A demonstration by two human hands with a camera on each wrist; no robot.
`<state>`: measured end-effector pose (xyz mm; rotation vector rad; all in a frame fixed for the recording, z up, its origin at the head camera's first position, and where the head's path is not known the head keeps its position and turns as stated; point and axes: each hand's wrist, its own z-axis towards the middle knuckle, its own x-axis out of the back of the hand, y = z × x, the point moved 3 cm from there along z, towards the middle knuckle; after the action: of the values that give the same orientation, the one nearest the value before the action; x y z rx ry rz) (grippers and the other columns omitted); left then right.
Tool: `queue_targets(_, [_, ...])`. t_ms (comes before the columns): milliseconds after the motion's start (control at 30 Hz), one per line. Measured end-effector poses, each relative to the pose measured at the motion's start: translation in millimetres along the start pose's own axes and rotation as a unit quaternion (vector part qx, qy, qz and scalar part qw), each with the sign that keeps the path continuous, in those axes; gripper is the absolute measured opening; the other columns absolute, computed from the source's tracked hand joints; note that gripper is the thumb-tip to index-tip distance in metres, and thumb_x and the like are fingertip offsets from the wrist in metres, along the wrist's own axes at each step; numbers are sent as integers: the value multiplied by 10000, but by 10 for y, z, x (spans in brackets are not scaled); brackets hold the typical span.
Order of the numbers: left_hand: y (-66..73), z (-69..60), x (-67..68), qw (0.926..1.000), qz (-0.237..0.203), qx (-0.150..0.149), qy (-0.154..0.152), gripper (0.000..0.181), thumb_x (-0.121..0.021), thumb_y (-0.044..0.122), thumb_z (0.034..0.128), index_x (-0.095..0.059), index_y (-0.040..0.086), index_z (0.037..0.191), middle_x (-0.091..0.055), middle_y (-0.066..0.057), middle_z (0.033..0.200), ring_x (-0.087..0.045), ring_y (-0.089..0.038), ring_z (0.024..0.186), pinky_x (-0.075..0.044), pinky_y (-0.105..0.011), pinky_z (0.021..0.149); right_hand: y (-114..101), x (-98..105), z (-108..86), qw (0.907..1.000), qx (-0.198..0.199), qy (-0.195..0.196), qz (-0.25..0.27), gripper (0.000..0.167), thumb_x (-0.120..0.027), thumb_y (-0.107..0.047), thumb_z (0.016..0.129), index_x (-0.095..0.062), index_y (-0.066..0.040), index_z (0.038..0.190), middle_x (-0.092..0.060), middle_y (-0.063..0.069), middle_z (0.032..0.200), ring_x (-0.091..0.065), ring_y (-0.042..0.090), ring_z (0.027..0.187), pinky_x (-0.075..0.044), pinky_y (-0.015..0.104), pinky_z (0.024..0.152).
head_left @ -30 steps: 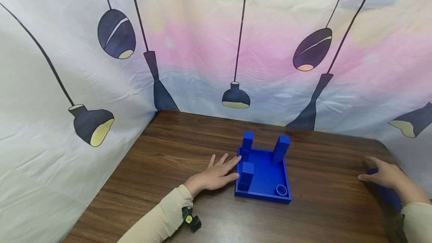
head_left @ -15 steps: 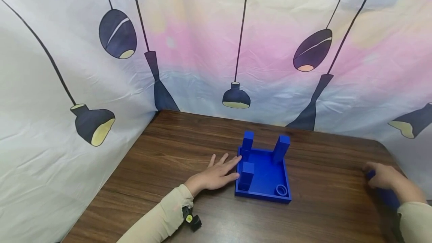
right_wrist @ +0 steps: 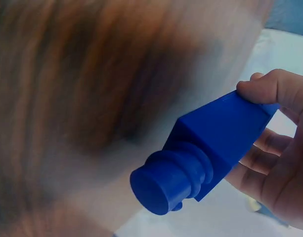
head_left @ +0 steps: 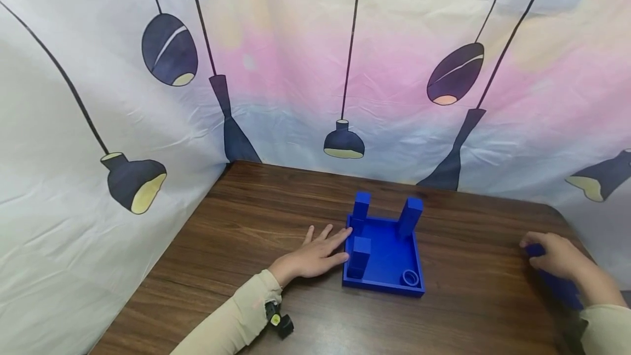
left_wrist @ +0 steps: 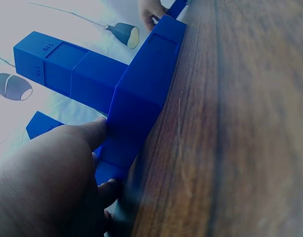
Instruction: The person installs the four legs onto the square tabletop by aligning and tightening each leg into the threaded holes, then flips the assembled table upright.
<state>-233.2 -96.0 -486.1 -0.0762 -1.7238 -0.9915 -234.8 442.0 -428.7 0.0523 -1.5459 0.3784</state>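
Note:
A shallow blue square tray (head_left: pixel 389 259) lies on the table with upright square posts at three corners: back left (head_left: pixel 362 207), back right (head_left: pixel 411 217) and front left (head_left: pixel 360 259). At its front right corner is a round threaded-looking socket (head_left: pixel 410 278). My left hand (head_left: pixel 313 256) is spread on the table, thumb and index fingertip touching the tray's left wall. Far to the right, my right hand (head_left: pixel 559 259) grips a separate blue square post (right_wrist: pixel 220 133) near one end. A round threaded plug (right_wrist: pixel 166 177) sticks out of that post's other end.
The brown wooden table (head_left: pixel 246 207) has a rounded far right corner. A cloth backdrop (head_left: pixel 291 86) printed with hanging lamps stands behind and at the left. A small black device (head_left: pixel 278 319) is strapped at my left wrist.
My right hand's spread fingers have come together around the loose post, and the hand has shifted slightly left with it over the last half second. My left hand and the tray stay put.

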Motion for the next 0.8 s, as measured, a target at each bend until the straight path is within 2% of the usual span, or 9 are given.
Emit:
queue_targets(167, [-4,-7,8,10000,-11,-8,-10,691,-345,570,1125,-137,281,1717,-223,7,1741,-24,-318,1629,112,-650,1236,-286,111,56,9990,300,333,-94,312,-805,56,772,-679,29,1056,-649,249,985,-622,508,925,-512,629,739])
queue_targets(267, [-2,-9,12,10000,-14,-15,-6,689,-344,567,1126,-137,278,1717,-223,6,1741,-25,-323,1629,110,-651,1237,-467,173,93,9986,320,424,-40,340,-814,42,801,-677,33,1112,-621,272,1016,-625,469,895,-523,607,689])
queue_targets(500, [4,0,17,10000,7,-30,27,679,-339,561,1130,-149,276,1716,-225,2,1741,-28,-332,1628,101,-654,1238,-813,246,113,9979,448,457,-34,441,-824,7,836,-649,84,1233,-578,327,1086,-637,494,899,-544,612,648])
queue_targets(800, [0,2,9,10000,28,-13,29,677,-331,574,1127,-152,288,1715,-229,12,1739,-30,-328,1628,101,-651,1239,-1088,280,67,9953,684,668,159,420,-826,10,844,-663,-1,1232,-574,308,1183,-654,458,908,-561,570,633])
